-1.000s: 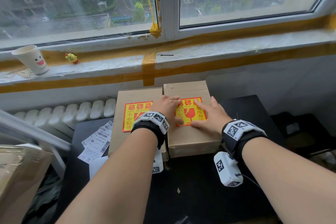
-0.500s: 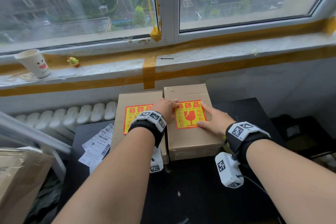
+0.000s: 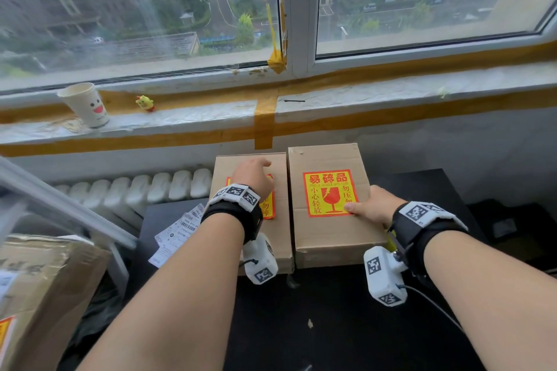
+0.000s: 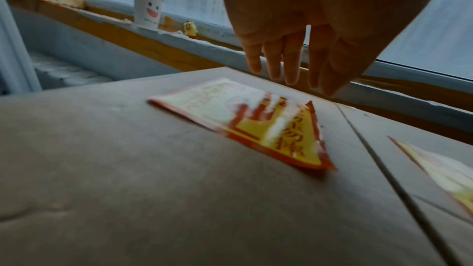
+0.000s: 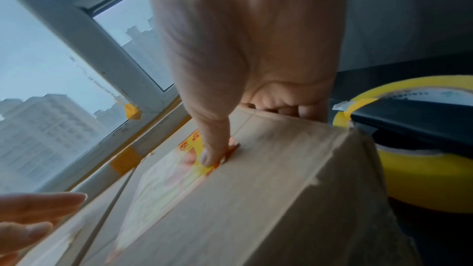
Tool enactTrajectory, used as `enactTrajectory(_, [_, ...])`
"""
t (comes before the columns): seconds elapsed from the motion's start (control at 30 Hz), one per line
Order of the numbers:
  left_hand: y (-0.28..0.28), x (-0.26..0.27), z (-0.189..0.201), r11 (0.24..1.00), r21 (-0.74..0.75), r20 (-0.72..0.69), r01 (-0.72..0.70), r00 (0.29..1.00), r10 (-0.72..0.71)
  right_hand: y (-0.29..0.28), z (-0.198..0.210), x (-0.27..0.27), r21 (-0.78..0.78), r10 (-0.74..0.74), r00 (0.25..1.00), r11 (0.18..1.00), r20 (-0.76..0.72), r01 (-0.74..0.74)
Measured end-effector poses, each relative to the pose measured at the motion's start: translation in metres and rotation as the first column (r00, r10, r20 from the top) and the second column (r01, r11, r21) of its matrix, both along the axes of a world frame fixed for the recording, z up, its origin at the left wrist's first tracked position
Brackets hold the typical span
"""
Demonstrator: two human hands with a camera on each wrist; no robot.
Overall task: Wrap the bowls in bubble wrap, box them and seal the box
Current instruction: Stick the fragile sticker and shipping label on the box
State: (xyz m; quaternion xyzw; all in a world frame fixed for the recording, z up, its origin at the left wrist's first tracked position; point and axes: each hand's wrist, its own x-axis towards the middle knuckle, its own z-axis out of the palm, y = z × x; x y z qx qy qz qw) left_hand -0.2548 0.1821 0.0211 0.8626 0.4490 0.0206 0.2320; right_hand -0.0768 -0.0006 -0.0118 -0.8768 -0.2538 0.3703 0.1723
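A paper cup (image 3: pixel 86 105) stands on the sill far left. My left hand (image 3: pixel 254 176) hovers over the left box (image 3: pixel 250 208), fingers straight and loose, holding nothing. My right hand (image 3: pixel 372 205) grips the right box (image 3: pixel 330 205) just beside it, thumb on its label (image 3: pixel 328 191), fingers curled over the edge. Yellow tape roll (image 5: pixel 424 171) sits right.

2 closed cardboard boxes (image 3: pixel 328 229) side by side on black table; red-yellow fragile stickers (image 3: pixel 330 192) on top
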Motion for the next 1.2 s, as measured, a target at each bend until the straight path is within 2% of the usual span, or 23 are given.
enactTrajectory(0.13, [0.011,-0.014,-0.003,0.996,0.048,-0.068,-0.081,0.994,0.084,0.006,0.006,-0.002,-0.12,-0.04,0.995,0.991,0.086,0.051])
enactTrajectory(0.23, [0.018,-0.028,-0.003,0.981,0.027,-0.17,-0.193,0.966,0.195,0.014,0.016,-0.009,-0.032,-0.074,0.969,0.996,0.236,0.083])
enactTrajectory(0.37, [0.026,-0.047,-0.005,0.919,-0.155,-0.17,-0.361,0.927,0.335,0.032,0.027,-0.033,0.034,0.026,0.91,0.998,0.413,-0.043])
enactTrajectory(0.47, [0.031,-0.061,-0.008,0.908,-0.219,-0.219,-0.356,0.925,0.31,0.045,0.032,-0.049,0.16,-0.001,0.871,0.983,0.492,-0.089])
enactTrajectory(0.5, [0.032,-0.065,-0.009,0.914,-0.221,-0.247,-0.34,0.926,0.285,0.049,0.033,-0.053,0.217,-0.002,0.877,0.969,0.481,-0.117])
enactTrajectory(0.57, [0.033,-0.073,-0.011,0.911,-0.242,-0.284,-0.334,0.922,0.263,0.058,0.035,-0.067,0.28,0.091,0.924,0.938,0.373,-0.206])
enactTrajectory(0.67, [0.04,-0.085,-0.021,0.881,-0.315,-0.267,-0.353,0.924,0.275,0.072,0.036,-0.087,0.264,0.173,0.95,0.934,0.259,-0.242])
enactTrajectory(0.83, [0.048,-0.096,-0.032,0.832,-0.421,-0.16,-0.362,0.932,0.325,0.094,0.038,-0.101,0.052,0.231,0.881,0.96,0.413,-0.276])
enactTrajectory(0.93, [0.05,-0.097,-0.033,0.836,-0.424,-0.167,-0.348,0.937,0.306,0.101,0.039,-0.104,0.003,0.204,0.905,0.975,0.374,-0.221])
enactTrajectory(1.0, [0.051,-0.099,-0.034,0.835,-0.41,-0.203,-0.366,0.93,0.308,0.104,0.04,-0.106,-0.023,0.188,0.944,0.982,0.272,-0.189])
enactTrajectory(1.07, [0.056,-0.104,-0.033,0.83,-0.403,-0.225,-0.385,0.921,0.318,0.108,0.038,-0.111,0.001,0.121,0.991,0.993,0.049,-0.121])
enactTrajectory(1.13, [0.061,-0.108,-0.032,0.82,-0.403,-0.242,-0.407,0.911,0.333,0.109,0.038,-0.116,0.031,0.019,0.985,0.999,-0.172,-0.014])
enactTrajectory(1.2, [0.066,-0.11,-0.033,0.821,-0.416,-0.244,-0.39,0.918,0.312,0.11,0.037,-0.117,0.036,-0.005,0.976,0.999,-0.22,0.013])
